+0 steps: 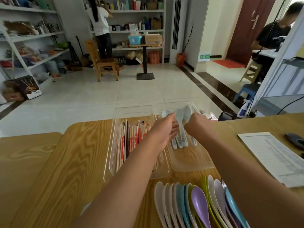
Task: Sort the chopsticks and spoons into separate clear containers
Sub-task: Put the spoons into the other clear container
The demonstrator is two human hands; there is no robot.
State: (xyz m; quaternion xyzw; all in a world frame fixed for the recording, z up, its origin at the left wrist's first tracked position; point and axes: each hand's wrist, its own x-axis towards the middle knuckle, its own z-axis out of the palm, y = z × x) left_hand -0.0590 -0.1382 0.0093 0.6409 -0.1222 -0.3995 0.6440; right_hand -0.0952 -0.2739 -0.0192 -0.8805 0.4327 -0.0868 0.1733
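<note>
Two clear containers, rigid moulded plastic with rounded corners, sit side by side at the far edge of the table [74, 153].

- Left container [113, 145]: chopsticks [122, 142] lying lengthwise, most in paper sleeves with red print, one dark and bare. The overlap prevents a count.
- Right container [189, 163]: glossy white spoons [180, 122] with deep oval bowls pointing to the far edge. Four handle ends show.
- Your left hand [164, 129] is inside the right container, fingers curled over one of the white spoons.
- Your right hand [195, 124] is beside it over the same container. Its fingers are hidden behind the knuckles, so the grip cannot be told.
- Near edge: a row of smooth coloured spoons [199, 199], nested on their sides, in white, pale blue, green and one purple. Roughly eleven in all.
- Right edge: one printed sheet [271, 157].

The table surface is light wood-grain laminate with a rounded far-left corner. The room has a pale glossy tile floor [98, 96], white open shelves [32, 35], one wooden chair [102, 61], and two people in the background.
</note>
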